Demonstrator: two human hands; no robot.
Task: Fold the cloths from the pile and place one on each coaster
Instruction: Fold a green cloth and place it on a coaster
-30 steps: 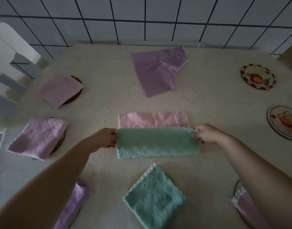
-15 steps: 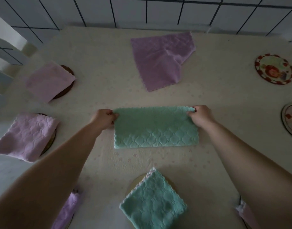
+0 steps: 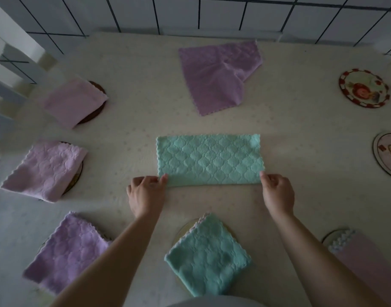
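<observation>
My left hand (image 3: 145, 196) and right hand (image 3: 277, 193) each pinch a near corner of the half-folded green quilted cloth (image 3: 209, 159) lying flat on the cream table (image 3: 134, 69).

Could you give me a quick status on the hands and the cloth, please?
Left hand and right hand pinch the green cloth at its near corners. Cloth folded in half, flat. Nothing in the way.

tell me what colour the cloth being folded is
Mint green cloth with a quilted diamond pattern, head view.

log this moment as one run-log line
stage: folding | left hand: pinches near-left corner of green cloth | right hand: pinches near-right corner | bare coasters: two, right
</observation>
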